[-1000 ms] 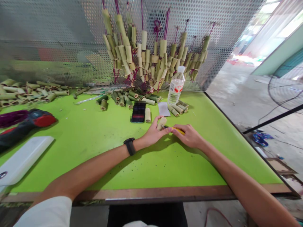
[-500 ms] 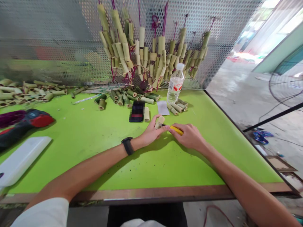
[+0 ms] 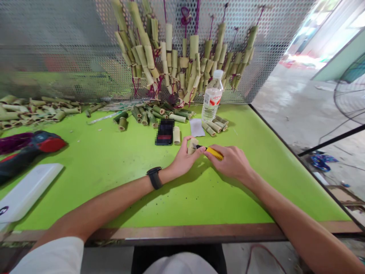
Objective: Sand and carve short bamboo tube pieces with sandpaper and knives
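Note:
My left hand (image 3: 184, 158) is closed around a short, pale bamboo piece (image 3: 192, 144), held above the green table. In my right hand (image 3: 232, 161) is a yellow utility knife (image 3: 214, 153), its dark tip and blade against the bamboo. The left thumb lies beside the knife's front end. Just beyond the hands another short bamboo tube (image 3: 176, 135) stands next to a dark phone (image 3: 164, 132). A greyish paper sheet (image 3: 197, 127) lies behind the bamboo I hold.
A water bottle (image 3: 212, 99) stands by several cut bamboo tubes (image 3: 214, 127). More bamboo (image 3: 37, 110) is piled at the back left. A red-and-black power tool (image 3: 37, 146) and a white box-like object (image 3: 30, 190) lie left. Bamboo strings (image 3: 194, 49) hang on the perforated metal screen (image 3: 71, 38).
The knife's tip has shifted slightly up on the bamboo, and more of its dark front end shows. Both hands stay in nearly the same place; the view has tilted a little.

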### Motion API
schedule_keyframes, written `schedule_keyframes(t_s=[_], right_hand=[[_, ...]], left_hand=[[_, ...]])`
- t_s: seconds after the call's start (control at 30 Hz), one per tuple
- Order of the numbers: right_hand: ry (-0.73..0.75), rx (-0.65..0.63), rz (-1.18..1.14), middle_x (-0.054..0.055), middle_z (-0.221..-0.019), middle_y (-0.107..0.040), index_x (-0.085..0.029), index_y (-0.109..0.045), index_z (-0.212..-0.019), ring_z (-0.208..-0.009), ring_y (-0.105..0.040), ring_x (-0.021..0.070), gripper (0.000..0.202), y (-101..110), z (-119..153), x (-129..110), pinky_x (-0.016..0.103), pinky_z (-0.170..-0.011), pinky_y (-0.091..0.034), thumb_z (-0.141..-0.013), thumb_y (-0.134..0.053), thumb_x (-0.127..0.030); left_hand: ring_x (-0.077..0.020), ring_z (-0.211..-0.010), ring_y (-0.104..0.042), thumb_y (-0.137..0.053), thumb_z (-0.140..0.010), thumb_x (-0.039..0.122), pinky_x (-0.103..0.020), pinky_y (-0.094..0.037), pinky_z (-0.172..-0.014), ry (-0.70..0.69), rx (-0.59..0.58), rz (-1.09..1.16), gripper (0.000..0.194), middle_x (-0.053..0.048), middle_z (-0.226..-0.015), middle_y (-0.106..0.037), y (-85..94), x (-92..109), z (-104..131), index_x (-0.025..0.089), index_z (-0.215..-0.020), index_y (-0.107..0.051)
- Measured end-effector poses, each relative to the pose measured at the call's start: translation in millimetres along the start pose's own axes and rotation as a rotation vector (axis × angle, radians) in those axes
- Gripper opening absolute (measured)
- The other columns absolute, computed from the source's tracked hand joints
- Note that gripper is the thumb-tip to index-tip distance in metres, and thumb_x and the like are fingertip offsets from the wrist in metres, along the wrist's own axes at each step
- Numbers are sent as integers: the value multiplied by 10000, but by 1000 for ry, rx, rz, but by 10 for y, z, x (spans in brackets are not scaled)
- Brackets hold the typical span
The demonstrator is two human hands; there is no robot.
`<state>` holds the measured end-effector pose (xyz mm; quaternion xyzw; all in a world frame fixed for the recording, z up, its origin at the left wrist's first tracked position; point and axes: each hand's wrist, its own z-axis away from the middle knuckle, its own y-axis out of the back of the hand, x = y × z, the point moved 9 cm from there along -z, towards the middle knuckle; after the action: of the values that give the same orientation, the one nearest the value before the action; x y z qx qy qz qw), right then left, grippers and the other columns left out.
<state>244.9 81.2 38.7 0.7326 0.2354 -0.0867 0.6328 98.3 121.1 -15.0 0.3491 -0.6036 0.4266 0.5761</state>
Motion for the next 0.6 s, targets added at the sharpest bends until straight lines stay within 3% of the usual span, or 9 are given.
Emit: schedule_keyframes(t_s=[0.23,0.43,0.6], right_hand=[[2,-98,-179,31,-579,-622,-216,-697,-814,-460,-450,145,620,-115,-26,6,312,-516,-319,-1057,-445,-727],[-5,-150,-298,28,-644,-619,-194,-688,-861,-514,-465,146,630,-205,-14,-33,305,-528,-356,-1066,-421,-727],[-4,-189,-344,21,-646,-608,-185,-690,-874,-525,-460,147,635,-268,-13,-26,302,-530,-358,-1072,-418,-724]], left_hand=[[-52,-484,-425,-901,-896,415,-183,-315,-486,27,-20,35,728,132,-710,-513,21,-17,-15,286,-1399,-390],[-35,-522,-455,-900,-875,341,-186,-345,-496,19,-34,115,711,101,-875,-566,-6,24,-2,310,-1344,-366],[-40,-534,-435,-902,-870,312,-194,-349,-518,6,-14,120,689,106,-838,-550,3,53,8,291,-1303,-366]])
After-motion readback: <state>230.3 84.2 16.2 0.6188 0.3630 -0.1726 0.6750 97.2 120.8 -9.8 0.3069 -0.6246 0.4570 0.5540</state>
